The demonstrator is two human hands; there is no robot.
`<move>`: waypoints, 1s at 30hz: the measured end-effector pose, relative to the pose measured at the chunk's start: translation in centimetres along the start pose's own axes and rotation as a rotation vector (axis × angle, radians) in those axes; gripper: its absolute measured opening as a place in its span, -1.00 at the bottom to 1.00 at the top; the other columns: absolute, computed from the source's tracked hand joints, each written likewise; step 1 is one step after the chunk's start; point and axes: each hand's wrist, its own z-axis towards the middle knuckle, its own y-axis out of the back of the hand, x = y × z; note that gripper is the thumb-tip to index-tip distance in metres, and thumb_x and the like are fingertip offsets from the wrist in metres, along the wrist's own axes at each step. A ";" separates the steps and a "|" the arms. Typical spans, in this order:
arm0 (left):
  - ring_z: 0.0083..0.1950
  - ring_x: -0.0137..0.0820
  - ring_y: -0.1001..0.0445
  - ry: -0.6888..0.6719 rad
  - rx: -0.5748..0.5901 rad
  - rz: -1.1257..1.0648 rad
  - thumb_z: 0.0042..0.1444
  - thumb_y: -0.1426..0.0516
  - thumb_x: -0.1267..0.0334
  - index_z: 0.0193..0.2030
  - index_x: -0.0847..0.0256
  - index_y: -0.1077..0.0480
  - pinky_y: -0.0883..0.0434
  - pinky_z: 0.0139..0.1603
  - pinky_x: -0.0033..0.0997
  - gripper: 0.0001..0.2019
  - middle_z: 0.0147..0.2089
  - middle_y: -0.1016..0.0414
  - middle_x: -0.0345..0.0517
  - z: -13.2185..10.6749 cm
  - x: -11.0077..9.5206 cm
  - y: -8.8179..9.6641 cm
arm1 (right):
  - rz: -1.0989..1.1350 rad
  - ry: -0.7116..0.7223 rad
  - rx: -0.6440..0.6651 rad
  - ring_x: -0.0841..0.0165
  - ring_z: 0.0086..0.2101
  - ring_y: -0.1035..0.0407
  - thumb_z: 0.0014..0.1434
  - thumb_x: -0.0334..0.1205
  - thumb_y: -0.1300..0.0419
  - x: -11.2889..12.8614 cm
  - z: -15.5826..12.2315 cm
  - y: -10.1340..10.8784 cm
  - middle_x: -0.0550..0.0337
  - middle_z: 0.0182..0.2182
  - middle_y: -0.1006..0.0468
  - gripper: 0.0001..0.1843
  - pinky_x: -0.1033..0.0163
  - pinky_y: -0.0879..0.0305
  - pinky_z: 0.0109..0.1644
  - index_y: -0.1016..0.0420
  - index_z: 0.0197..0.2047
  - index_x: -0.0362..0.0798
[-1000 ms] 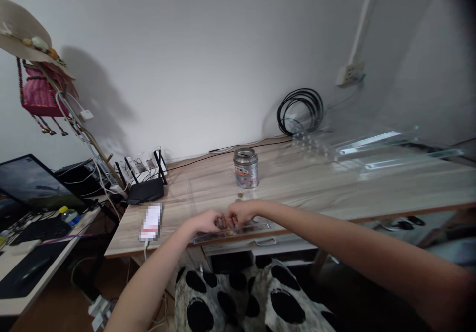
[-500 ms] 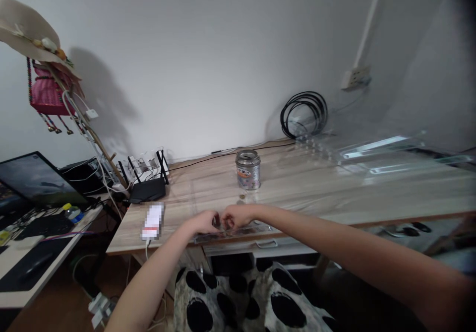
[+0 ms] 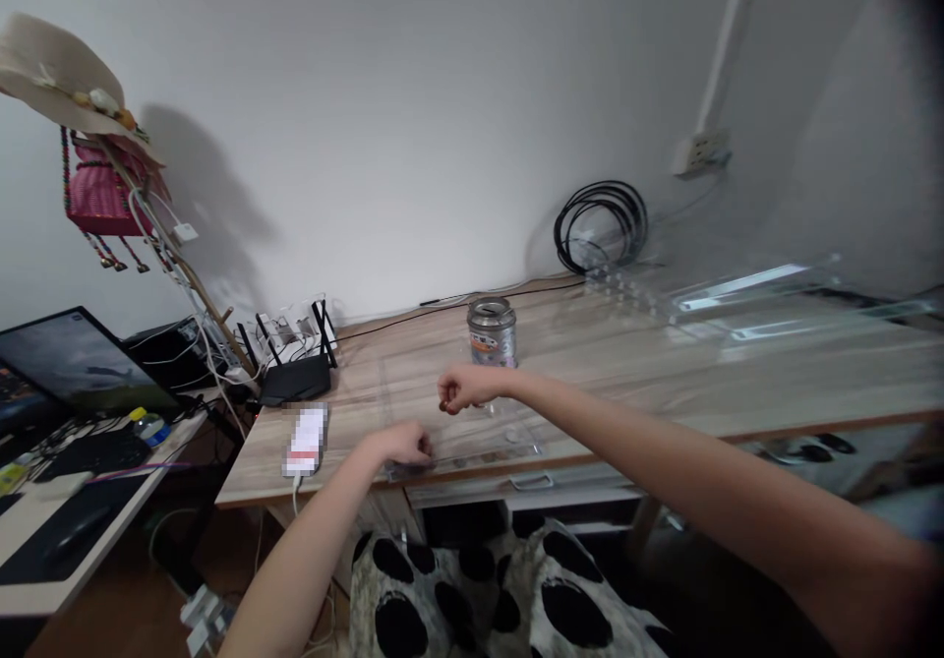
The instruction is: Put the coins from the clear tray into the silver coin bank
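Note:
My left hand (image 3: pixel 408 444) is low over the front left of a clear plastic tray (image 3: pixel 527 439) at the desk's front edge, its fingers curled in. Farther back, my right hand (image 3: pixel 466 388) is raised above the tray with fingers and thumb pinched together. What either hand holds, if anything, is too small or hidden to make out. Just behind my right hand stands an upright metal tin (image 3: pixel 492 331) with a slot in its lid and a printed label. My right wrist covers the desk in front of the tin. Small flat pieces lie along the tray's front, too blurred to name.
A phone (image 3: pixel 306 439) on a white cable and a black router (image 3: pixel 296 379) are on the left of the desk. Coiled black cable (image 3: pixel 601 228) leans on the wall. Clear plastic panels (image 3: pixel 744 289) lie at right. A laptop (image 3: pixel 81 363) stands on another table.
My right hand has lifted up and away from my left hand, toward the tin. My left hand stays near the tray's front left. The view has shifted slightly.

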 end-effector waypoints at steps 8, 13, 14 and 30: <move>-0.50 -0.53 -0.23 0.057 -0.118 -0.076 -0.24 -0.14 0.27 -0.32 0.24 -0.33 -0.15 -0.50 -0.57 -0.74 -0.47 -0.32 -0.23 -0.8 0.0 -0.1 | 0.072 -0.012 -0.063 0.54 -0.61 -0.22 -0.26 -0.21 -0.18 -0.8 -0.6 -0.3 0.21 -0.57 -0.44 -0.75 0.42 -0.16 -0.59 -0.36 -0.45 -0.16; -0.47 -0.50 -0.21 0.154 -0.246 -0.200 -0.24 -0.16 0.21 -0.37 0.28 -0.31 -0.15 -0.46 -0.53 -0.74 -0.47 -0.30 -0.20 -1.1 -0.3 -0.5 | 0.117 0.011 -0.071 0.54 -0.63 -0.23 -0.24 -0.24 -0.16 -0.4 -0.8 -1.3 0.20 -0.58 -0.44 -0.79 0.42 -0.19 -0.59 -0.36 -0.47 -0.17; -0.47 -0.51 -0.20 0.178 -0.283 -0.257 -0.19 -0.13 0.15 -0.35 0.29 -0.29 -0.14 -0.47 -0.54 -0.72 -0.46 -0.28 -0.19 -0.9 -0.6 -0.4 | 0.125 0.022 -0.072 0.54 -0.63 -0.24 -0.24 -0.24 -0.15 0.0 -0.7 -1.4 0.21 -0.58 -0.44 -0.80 0.42 -0.19 -0.59 -0.37 -0.47 -0.17; -0.70 -0.69 0.13 0.157 -0.065 -1.890 0.06 0.14 0.11 -0.52 0.28 -0.13 0.28 -0.75 -0.72 -0.71 -0.62 -0.05 -0.27 2.6 -1.8 3.5 | -0.045 0.114 -0.483 0.45 -0.51 -0.29 -0.06 -0.16 -0.06 2.0 1.3 0.4 0.20 -0.55 -0.50 -0.73 0.40 -0.12 -0.45 -0.53 -0.45 -0.11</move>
